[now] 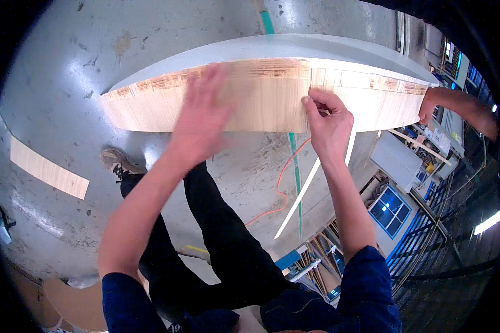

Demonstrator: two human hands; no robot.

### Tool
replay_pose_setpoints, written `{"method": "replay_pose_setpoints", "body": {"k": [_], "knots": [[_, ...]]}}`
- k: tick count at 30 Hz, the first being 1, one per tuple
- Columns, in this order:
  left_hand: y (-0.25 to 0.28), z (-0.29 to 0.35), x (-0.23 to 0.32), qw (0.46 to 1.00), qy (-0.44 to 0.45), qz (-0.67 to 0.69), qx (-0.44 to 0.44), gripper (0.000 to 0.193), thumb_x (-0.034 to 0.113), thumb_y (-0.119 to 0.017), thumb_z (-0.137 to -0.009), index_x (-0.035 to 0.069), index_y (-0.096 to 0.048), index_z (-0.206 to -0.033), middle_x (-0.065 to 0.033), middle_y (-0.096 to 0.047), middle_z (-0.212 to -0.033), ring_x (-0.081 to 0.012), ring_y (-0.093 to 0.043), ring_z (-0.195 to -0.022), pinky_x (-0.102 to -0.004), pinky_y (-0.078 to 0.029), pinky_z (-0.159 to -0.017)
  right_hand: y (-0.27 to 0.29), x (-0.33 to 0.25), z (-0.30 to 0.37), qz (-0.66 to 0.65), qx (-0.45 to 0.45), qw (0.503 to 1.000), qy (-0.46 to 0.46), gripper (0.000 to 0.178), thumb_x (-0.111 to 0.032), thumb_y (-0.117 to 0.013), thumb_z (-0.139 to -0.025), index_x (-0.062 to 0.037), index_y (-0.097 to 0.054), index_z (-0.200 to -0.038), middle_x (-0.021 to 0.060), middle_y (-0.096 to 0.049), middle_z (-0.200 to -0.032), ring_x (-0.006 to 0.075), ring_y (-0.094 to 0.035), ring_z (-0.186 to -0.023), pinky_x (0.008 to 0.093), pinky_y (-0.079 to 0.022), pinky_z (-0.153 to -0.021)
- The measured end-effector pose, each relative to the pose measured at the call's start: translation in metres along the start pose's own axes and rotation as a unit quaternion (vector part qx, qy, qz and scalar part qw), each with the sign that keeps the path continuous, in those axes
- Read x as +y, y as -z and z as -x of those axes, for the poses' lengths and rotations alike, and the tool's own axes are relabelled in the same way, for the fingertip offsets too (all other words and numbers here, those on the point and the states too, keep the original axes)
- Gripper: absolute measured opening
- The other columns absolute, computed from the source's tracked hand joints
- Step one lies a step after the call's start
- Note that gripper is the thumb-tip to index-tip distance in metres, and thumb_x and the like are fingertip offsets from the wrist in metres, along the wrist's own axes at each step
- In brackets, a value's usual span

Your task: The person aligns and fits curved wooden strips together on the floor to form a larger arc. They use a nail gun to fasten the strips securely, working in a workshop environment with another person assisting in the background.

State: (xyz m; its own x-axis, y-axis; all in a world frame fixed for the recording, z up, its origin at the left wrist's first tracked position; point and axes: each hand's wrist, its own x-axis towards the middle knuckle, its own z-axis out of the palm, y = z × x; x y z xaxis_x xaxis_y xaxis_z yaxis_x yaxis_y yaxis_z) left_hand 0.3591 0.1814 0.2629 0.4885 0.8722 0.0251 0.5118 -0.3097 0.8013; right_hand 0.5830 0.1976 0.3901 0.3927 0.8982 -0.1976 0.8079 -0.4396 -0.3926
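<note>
A long piece with a light wood-veneer side [266, 105] spans the view in front of me, under a pale grey top [294, 47]. Rough brown streaks run along the veneer's upper edge. My left hand [201, 116], blurred by motion, is at the veneer left of the middle, its fingers stretched out and holding nothing. At a vertical seam right of the middle, my right hand [332, 122] has thumb and forefinger pinched together. Whatever may be between those fingertips is too small to make out.
Another person's hand [426, 108] touches the piece's right end. A loose veneer sheet [50, 169] lies on the floor at left. An orange cord [281, 190] and a long white strip [298, 202] are below the piece. Shelving and boards [322, 258] stand at lower right.
</note>
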Motion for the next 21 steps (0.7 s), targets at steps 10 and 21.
{"method": "replay_pose_setpoints", "body": {"k": [10,21], "knots": [[-0.032,-0.045,0.033,0.991,-0.032,-0.127,-0.006,0.122,0.036,-0.097,-0.049,0.032,-0.037,-0.155,-0.0206,-0.020,-0.160,-0.0451,-0.022,-0.148,-0.0646,-0.019,-0.120,0.023,0.026,0.009,0.011,-0.051,0.990,0.132,0.035,-0.008,-0.084,-0.078,-0.0041,-0.074,-0.111,0.0120,-0.069,-0.117,0.0238,-0.068,-0.106,0.0384,-0.055,-0.095],[-0.030,-0.052,0.039,0.995,-0.028,-0.091,0.004,0.116,0.034,-0.096,-0.050,0.036,-0.042,-0.152,-0.0210,-0.023,-0.156,-0.0474,-0.025,-0.142,-0.0638,-0.021,-0.118,0.078,0.094,-0.022,0.267,-0.186,0.837,0.439,0.061,-0.021,-0.082,-0.073,-0.0159,-0.064,-0.130,0.0038,-0.059,-0.137,0.0303,-0.046,-0.140,0.0584,-0.031,-0.120]]}}
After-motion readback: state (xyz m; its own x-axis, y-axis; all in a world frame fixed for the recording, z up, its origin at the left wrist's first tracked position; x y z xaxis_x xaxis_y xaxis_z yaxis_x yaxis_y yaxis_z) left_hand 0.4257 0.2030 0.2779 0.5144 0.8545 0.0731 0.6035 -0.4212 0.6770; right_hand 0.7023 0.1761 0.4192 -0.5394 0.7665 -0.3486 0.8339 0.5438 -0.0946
